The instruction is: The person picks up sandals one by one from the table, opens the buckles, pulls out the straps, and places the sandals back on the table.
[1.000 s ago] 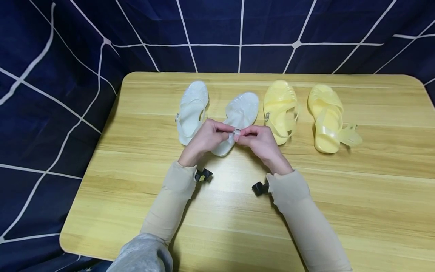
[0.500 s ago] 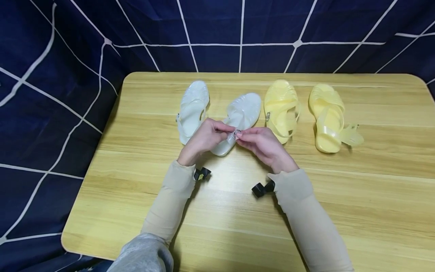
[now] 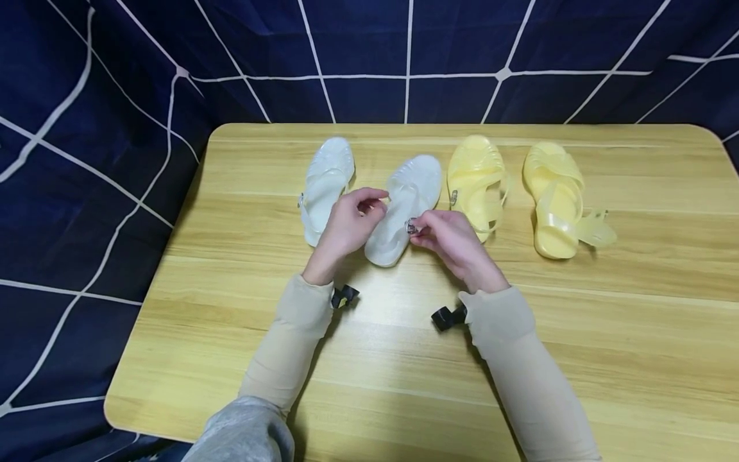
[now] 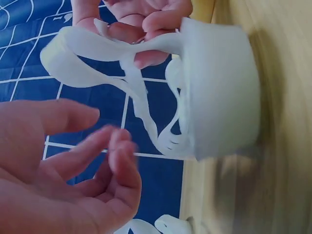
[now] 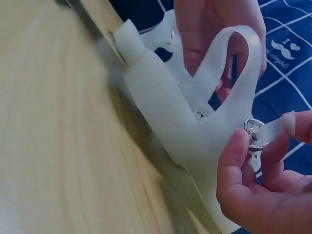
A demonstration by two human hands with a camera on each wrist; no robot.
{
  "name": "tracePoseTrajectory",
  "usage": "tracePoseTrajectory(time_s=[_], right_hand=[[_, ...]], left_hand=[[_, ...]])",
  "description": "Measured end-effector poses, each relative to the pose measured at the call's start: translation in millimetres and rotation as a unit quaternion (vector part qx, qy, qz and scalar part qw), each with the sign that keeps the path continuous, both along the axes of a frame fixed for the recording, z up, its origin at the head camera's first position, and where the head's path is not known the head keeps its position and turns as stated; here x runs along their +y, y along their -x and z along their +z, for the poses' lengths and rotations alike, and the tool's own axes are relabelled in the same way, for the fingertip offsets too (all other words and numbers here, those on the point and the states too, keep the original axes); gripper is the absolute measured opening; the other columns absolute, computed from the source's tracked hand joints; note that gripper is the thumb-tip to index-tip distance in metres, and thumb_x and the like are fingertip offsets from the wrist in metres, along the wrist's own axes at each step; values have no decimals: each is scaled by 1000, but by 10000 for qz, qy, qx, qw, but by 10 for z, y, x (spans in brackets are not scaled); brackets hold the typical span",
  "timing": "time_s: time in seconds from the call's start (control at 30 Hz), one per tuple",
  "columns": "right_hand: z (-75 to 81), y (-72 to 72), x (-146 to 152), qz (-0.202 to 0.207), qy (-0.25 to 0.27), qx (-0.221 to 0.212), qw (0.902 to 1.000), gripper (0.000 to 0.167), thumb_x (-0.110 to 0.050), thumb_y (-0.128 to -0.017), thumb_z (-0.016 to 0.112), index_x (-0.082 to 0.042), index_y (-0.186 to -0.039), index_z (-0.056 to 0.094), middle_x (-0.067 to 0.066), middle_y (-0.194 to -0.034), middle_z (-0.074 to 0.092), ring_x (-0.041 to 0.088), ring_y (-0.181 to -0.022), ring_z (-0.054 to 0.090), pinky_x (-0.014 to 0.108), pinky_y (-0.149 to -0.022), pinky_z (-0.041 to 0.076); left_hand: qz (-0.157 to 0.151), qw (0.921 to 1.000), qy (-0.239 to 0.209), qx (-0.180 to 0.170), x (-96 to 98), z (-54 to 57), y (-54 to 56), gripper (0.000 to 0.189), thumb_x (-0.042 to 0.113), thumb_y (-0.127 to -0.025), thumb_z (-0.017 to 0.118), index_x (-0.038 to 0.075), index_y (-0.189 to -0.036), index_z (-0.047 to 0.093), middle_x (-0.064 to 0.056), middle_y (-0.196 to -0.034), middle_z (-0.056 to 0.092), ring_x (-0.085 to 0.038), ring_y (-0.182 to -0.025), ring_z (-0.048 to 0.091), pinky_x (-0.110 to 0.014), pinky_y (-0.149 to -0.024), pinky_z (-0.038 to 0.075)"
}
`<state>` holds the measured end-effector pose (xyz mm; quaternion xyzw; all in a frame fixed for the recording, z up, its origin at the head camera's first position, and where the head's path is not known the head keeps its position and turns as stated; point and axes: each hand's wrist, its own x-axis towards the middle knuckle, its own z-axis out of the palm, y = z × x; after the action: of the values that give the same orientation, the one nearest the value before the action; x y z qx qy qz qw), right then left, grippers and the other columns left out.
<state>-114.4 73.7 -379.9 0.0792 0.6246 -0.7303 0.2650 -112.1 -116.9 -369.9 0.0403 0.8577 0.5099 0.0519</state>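
A white jelly sandal (image 3: 381,247) lies tilted on the table between both hands. My right hand (image 3: 453,240) pinches its strap at the silver buckle (image 3: 411,226); in the right wrist view, the strap end (image 5: 273,130) sticks out between thumb and finger. My left hand (image 3: 355,218) is at the sandal's left side with loosely bent fingers. It holds nothing, and in the left wrist view a gap separates its fingertips from the strap loop (image 4: 73,58). The sandal's thick heel (image 4: 224,92) faces that camera.
Another white sandal (image 3: 328,192) lies just left, partly behind my left hand. Two yellow sandals, one beside my right hand (image 3: 475,167) and one further right (image 3: 551,199) with its strap spread sideways, lie on the wooden table (image 3: 635,359). A dark blue curtain (image 3: 369,58) hangs behind.
My left hand has let go of the strap and drawn slightly away. My right hand has shifted a little right with the buckle, and the sandal's heel has moved slightly right.
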Motion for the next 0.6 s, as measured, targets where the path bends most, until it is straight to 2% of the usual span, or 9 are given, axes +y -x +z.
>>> tracePoseTrajectory(time_s=[0.07,0.2,0.3,0.43,0.53,0.6], right_hand=[[11,7,15,-65,-23,-23,10000,11,-3,-87,52,-5,-83,61,3,-91,59,12,-78,58,22,-79,54],[16,15,32,-128,25,17,9999,10,-2,-87,50,-4,-84,59,4,-94,56,13,-80,56,21,-79,53],[7,12,21,-101,7,161,9998,8,-1,-88,49,-3,-86,57,3,-92,56,13,-80,56,21,-78,52],[-13,0,-5,-14,-180,386,9991,5,-1,-88,50,-1,-85,54,3,-88,57,12,-77,57,20,-77,53],[-33,-5,-17,56,-317,453,9985,6,-2,-88,51,-2,-83,53,3,-89,57,11,-76,58,20,-76,54],[-42,-9,-18,106,-409,464,9980,7,-2,-88,52,-4,-81,54,4,-90,56,11,-76,59,20,-77,54]], left_hand=[[22,9999,-43,-109,16,-11,2,37,11,-92,61,2,-127,59,-15,-115,65,-25,-104,61,-31,-89,51],[-275,9980,34,-567,43,-27,-4,51,14,-94,59,4,-141,42,-14,-125,61,-26,-115,59,-35,-99,48],[-325,9970,241,-665,43,-28,-16,56,13,-94,58,6,-145,36,-12,-117,63,-24,-106,61,-32,-93,49],[-194,9974,490,-483,30,-13,-29,56,15,-93,58,11,-144,37,-8,-101,60,-18,-89,56,-27,-78,46],[-180,9978,537,-347,25,-2,-34,48,16,-93,58,14,-138,41,-7,-95,58,-18,-82,54,-26,-71,44],[-187,9980,506,-319,30,0,-36,39,16,-94,58,14,-130,46,-7,-97,58,-17,-82,56,-26,-71,44]])
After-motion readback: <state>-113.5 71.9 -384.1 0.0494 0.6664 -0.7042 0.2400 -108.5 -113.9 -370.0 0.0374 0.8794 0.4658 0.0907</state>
